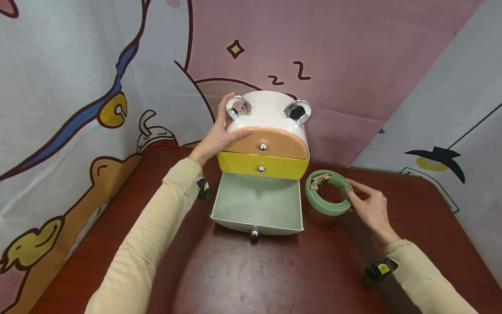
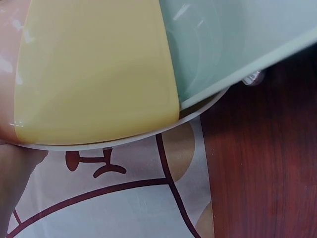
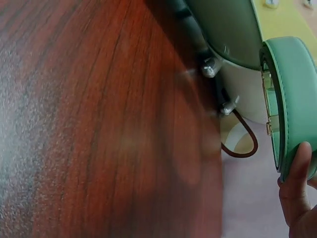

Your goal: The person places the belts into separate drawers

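A small drawer cabinet [image 1: 270, 111] with a white body and two mirrored eye-like discs stands on the table. Its orange drawer [image 1: 286, 141] and yellow drawer [image 1: 239, 162] are closed, while the pale green bottom drawer [image 1: 259, 205] is pulled out with bare inside. My left hand [image 1: 219, 135] holds the cabinet's upper left side, thumb over the orange front. Just right of the open drawer, my right hand [image 1: 370, 207] pinches a coiled green belt [image 1: 329, 208] by its right side, thumb on the coil. A gold buckle [image 1: 319, 181] shows inside the coil.
The dark red-brown wooden table [image 1: 235, 279] extends around the cabinet. Behind it hangs a cartoon-printed cloth [image 1: 337, 43]. A round metal knob [image 1: 254, 233] sticks out from the bottom drawer's front. In the right wrist view, small metal feet [image 3: 209, 69] show under the cabinet.
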Available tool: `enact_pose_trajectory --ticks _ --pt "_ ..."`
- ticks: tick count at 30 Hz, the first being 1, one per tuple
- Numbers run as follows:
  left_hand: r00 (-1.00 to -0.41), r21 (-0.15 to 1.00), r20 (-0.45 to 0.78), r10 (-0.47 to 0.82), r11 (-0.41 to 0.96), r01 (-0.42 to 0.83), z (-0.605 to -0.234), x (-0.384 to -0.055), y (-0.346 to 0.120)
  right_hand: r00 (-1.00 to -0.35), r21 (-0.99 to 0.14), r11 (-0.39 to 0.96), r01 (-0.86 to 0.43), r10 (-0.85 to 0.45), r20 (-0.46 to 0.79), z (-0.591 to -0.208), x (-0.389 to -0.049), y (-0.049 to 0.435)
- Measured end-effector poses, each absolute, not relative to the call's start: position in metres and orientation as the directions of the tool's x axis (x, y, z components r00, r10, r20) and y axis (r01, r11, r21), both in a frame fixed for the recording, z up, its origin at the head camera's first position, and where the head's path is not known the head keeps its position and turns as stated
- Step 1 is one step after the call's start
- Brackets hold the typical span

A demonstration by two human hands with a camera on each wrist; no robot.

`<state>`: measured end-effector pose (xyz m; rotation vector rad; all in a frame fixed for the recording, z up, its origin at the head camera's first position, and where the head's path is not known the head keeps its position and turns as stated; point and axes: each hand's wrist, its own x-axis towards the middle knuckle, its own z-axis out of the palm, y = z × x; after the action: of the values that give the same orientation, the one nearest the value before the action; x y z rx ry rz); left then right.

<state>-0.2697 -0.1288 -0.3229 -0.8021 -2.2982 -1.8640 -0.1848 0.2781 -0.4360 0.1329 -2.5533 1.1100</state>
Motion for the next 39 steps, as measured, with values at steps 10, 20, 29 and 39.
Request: enact_pose_trajectory --ticks 10,20,29,39 --pt "-0.86 0.889 0.378 0.342 0.124 0.44 -0.324 -0.271 -0.129 -0.934 -0.694 0.678 -0.242 0.03 0.356 -0.425 -0.178 0.27" --pt "-0.852 0.889 0.391 0.347 0.098 0.448 -0.324 -0.271 -0.129 -0.93 -0.711 0.643 -0.286 -0.006 0.368 -0.423 -0.174 0.261" --pt "-0.849 0.888 0.401 0.344 0.083 0.453 -0.325 -0.272 -0.129 -0.929 -0.725 0.621 -0.3 -0.018 0.369 -0.419 -0.17 0.248" --pt "-0.848 0.888 0.403 0.344 0.078 0.453 -0.325 -0.273 -0.13 -0.933 -0.74 0.592 -0.319 -0.061 0.354 -0.421 -0.168 0.235"
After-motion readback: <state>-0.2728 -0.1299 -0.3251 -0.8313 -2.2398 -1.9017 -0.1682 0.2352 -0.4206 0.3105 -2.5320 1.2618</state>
